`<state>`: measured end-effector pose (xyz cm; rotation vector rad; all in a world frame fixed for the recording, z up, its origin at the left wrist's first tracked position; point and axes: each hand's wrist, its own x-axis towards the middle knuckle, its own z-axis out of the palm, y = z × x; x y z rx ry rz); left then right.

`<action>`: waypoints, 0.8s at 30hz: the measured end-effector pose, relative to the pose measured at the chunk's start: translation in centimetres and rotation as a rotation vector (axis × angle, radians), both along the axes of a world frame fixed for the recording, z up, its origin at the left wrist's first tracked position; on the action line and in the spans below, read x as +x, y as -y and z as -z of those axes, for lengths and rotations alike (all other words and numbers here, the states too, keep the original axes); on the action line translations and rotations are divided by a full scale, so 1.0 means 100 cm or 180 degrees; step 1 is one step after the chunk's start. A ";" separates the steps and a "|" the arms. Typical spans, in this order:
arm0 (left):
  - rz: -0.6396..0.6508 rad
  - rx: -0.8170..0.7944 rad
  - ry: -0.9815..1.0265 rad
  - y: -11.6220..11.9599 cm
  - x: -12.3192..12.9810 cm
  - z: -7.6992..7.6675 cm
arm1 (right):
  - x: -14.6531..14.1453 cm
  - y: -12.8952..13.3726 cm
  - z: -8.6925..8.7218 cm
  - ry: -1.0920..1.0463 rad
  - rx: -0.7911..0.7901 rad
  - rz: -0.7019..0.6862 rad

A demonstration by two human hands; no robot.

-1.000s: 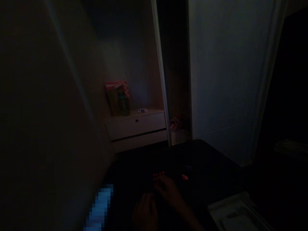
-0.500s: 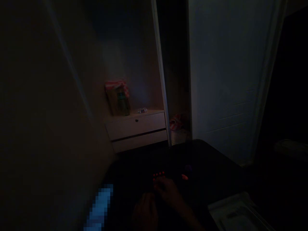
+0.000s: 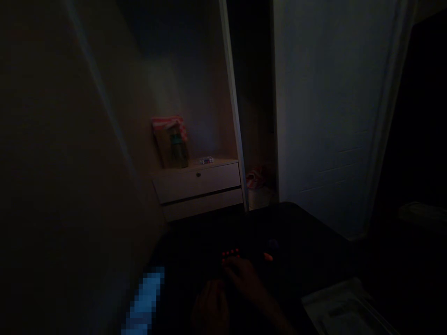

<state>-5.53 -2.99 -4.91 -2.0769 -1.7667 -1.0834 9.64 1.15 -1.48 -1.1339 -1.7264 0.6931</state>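
The scene is very dark. Small red round pieces stand in rows on a black tabletop. My right hand reaches over the near side of these rows, its fingers bent and drawn together at the nearest pieces. Whatever lies between the fingertips is too dim to make out. Closer to me and to the left, my left hand rests low with its fingers curled side by side; its fingertips are in shadow. A small orange object lies right of the rows, with a dark purple object just behind it.
A pale flat package or tray lies at the lower right. Past the table stands a cabinet with drawers; its shelf holds a greenish bottle, a red-and-white checked item and a small toy-like object. A bright pixelated patch covers the lower left.
My right hand has shifted very slightly, and the red spot by its fingertips has dimmed from view. The left hand and the objects on the table stay in place.
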 end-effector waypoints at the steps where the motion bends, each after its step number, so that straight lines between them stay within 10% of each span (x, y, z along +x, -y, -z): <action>1: -0.0011 0.0004 -0.0012 0.000 0.000 -0.001 | 0.000 -0.001 0.002 0.0018 0.0009 0.0025; 24: -0.0018 -0.0063 0.0102 0.000 0.000 0.000 | 0.001 -0.006 0.007 -0.0086 -0.0142 0.0172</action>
